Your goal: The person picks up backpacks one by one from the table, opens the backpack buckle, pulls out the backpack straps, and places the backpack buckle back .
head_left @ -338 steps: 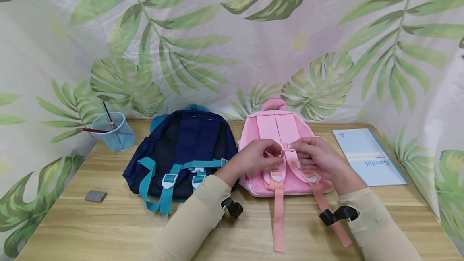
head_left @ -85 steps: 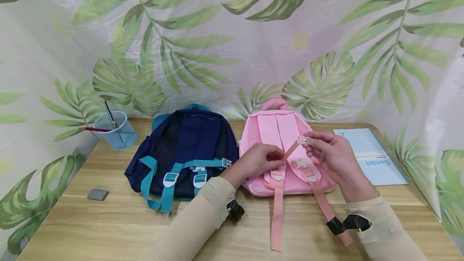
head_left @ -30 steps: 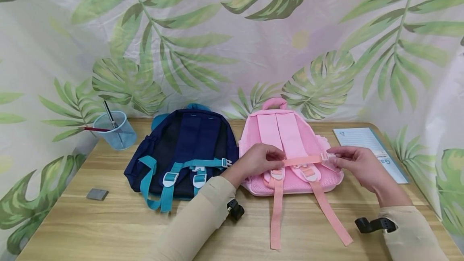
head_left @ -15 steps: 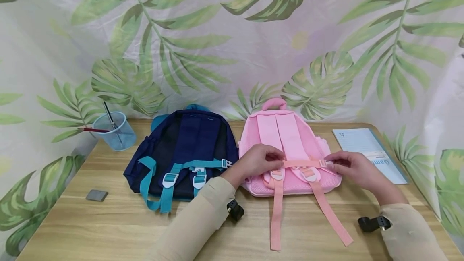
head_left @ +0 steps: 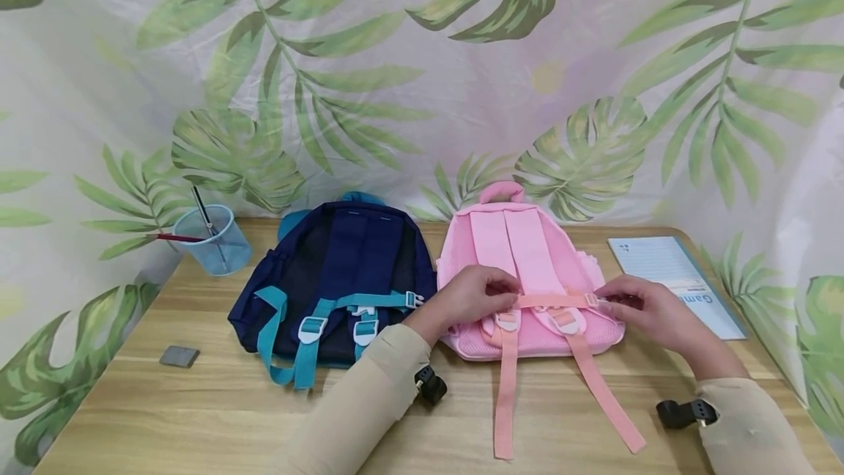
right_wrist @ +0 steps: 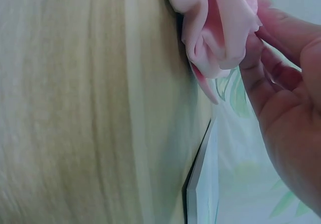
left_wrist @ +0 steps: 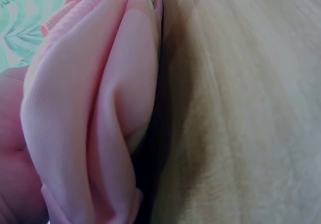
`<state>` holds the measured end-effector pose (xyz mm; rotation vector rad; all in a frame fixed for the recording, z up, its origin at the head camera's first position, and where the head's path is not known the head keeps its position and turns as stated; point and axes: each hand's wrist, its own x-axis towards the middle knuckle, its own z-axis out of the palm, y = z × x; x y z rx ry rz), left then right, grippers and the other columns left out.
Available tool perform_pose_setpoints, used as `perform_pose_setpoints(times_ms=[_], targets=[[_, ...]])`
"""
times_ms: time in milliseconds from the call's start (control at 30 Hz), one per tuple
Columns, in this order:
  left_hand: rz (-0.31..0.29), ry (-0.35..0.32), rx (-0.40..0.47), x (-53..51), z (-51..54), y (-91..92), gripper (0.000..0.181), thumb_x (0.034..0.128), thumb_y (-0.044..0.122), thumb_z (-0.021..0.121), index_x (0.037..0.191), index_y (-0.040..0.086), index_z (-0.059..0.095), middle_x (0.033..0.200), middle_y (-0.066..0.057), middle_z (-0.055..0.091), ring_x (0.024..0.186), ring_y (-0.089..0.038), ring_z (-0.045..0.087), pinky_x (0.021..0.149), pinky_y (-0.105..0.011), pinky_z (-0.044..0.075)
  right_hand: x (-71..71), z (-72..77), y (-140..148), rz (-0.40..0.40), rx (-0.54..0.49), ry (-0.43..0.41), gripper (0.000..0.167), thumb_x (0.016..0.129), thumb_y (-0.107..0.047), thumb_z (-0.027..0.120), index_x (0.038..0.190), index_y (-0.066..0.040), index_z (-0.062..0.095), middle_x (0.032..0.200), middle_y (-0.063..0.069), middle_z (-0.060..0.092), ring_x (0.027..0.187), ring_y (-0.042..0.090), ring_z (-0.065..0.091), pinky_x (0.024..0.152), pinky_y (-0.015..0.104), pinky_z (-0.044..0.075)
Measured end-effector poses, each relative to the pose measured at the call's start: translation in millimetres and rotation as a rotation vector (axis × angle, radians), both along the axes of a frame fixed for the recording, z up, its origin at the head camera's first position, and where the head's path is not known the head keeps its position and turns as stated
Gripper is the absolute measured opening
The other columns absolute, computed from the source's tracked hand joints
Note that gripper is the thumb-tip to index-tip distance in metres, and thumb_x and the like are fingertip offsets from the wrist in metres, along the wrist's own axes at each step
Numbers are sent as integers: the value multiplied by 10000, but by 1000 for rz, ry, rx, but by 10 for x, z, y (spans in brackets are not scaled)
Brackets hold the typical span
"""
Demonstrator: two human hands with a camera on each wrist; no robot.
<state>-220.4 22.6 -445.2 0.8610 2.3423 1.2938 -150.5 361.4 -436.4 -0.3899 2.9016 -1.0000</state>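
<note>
A pink backpack (head_left: 488, 240) lies back side up, its shoulder straps facing me. Across its lower part runs a flat salmon webbing strap (head_left: 554, 301) with a white buckle (head_left: 591, 300) at its right end. My left hand (head_left: 476, 295) pinches the strap's left end between thumb and fingers. At the other end my right hand (head_left: 649, 314) pinches the buckle, whose outer part the fingertips cover. In the left wrist view the bag's folded pink side (left_wrist: 70, 108) hides most of that hand. The right wrist view shows thumb and fingers (right_wrist: 273, 28) at the bag's pink edge.
Left of the pink bag lies a navy backpack (head_left: 363, 255) with teal straps. A blue mesh pen cup (head_left: 224, 248) and a small grey block (head_left: 179, 356) are farther left. A notebook (head_left: 659, 259) lies near my right hand. Two loose salmon strap ends (head_left: 504, 402) hang toward me.
My right hand has moved right and down with the buckle, drawing the strap from a raised slant to flat across the bag. My left hand has stayed nearly still since 2.8 seconds ago.
</note>
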Motion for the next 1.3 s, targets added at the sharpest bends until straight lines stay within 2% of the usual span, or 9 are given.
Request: perform_pose_setpoints(times_ms=[400,533,633,800,933,1033,1167,1233,1300], targets=[[-43,37,-9,8,85,-23,243,1050,177,704,1267,93,773,1193,-60,787,1015,-77,680,966,-221,551,13,24,11,59,-22,67,239,983,-64,780,1221,-83,771,1130,49,730,947,-28,596,822,187,541],[-29,54,-22,26,150,-49,257,1066,189,669,1277,82,769,1194,-61,785,1011,-75,681,963,-218,549,37,65,-3,43,-15,80,250,977,-89,794,1226,-78,768,1106,39,738,931,-31,595,811,187,537],[-17,80,-35,21,202,-109,275,1078,195,648,1296,70,760,1234,-69,782,1093,-129,702,1021,-272,561,40,108,-22,32,-9,90,256,980,-96,791,1234,-68,767,1104,48,755,937,-43,605,823,179,541],[11,104,-33,-5,297,-259,303,1090,190,627,1327,36,738,1286,-100,770,1195,-219,713,1078,-380,566,1,166,-68,11,-16,74,272,1013,-105,750,1279,-48,752,1159,92,770,968,-28,606,841,183,544],[58,111,-18,-22,397,-412,305,1088,188,620,1325,37,737,1283,-98,770,1197,-237,718,1067,-401,572,-48,222,-145,-9,-12,89,281,1040,-120,714,1309,-43,743,1218,131,773,986,-52,587,845,180,534],[83,141,-8,-43,470,-522,308,1085,191,627,1327,34,736,1279,-102,773,1205,-253,725,1078,-417,573,-82,286,-222,-21,-9,109,288,1056,-152,702,1320,-43,741,1250,149,772,1019,-74,590,870,139,513],[109,174,15,-76,547,-662,314,1085,187,638,1336,22,731,1295,-121,773,1228,-277,730,1085,-436,575,-141,393,-344,-19,-21,119,310,1070,-169,685,1344,-31,728,1275,163,770,1114,120,686,899,120,504],[129,168,30,-91,575,-730,314,1085,186,644,1340,26,731,1308,-123,770,1225,-281,733,1069,-436,584,-173,451,-410,-14,-26,113,326,1078,-174,674,1365,-26,717,1285,166,768,1158,273,707,908,123,501],[148,157,33,-104,598,-796,316,1086,195,648,1347,36,730,1320,-118,766,1227,-279,732,1062,-433,587,-204,498,-473,-7,-29,103,342,1084,-184,665,1383,-22,706,1300,173,763,1192,364,702,920,138,505]])
